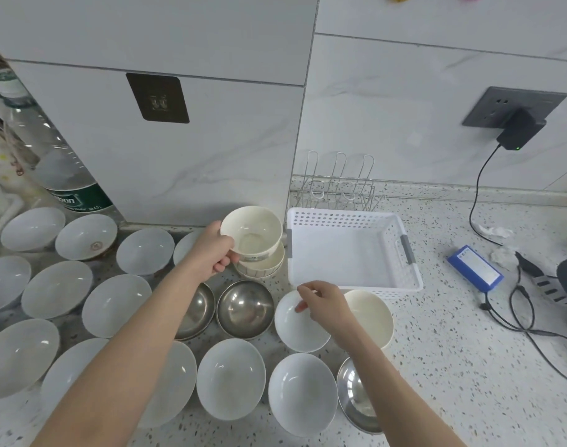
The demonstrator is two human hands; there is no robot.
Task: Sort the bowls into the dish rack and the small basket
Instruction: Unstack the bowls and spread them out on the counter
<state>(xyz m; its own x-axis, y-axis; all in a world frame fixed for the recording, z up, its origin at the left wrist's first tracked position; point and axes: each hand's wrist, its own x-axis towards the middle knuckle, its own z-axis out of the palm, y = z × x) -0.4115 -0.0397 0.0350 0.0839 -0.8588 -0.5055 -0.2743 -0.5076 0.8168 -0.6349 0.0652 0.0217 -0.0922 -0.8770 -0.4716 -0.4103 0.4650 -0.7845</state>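
**A:** What does each hand have?

**B:** The left hand [216,250] grips a cream bowl [251,230] by its rim, thumb inside and fingers curled under, held just above a short stack of striped bowls [261,267]. The right hand [320,301] pinches the far rim of a small white bowl [299,322] that sits on the counter [453,350].

**A:** How will they handle?

**B:** Stiff, glazed, probably slippery and chippable, I judge; light enough for one hand. The rim is the natural hold. The steel bowls [245,309] look tougher.

**A:** And the containers?

**B:** The small basket [353,253], white and perforated, lies at three o'clock of the cream bowl, just beside it, with nothing in it. The wire dish rack [338,185] stands at twelve o'clock of the basket, against the wall, also bare. Many white bowls [114,304] spread from six to nine o'clock, unsorted.
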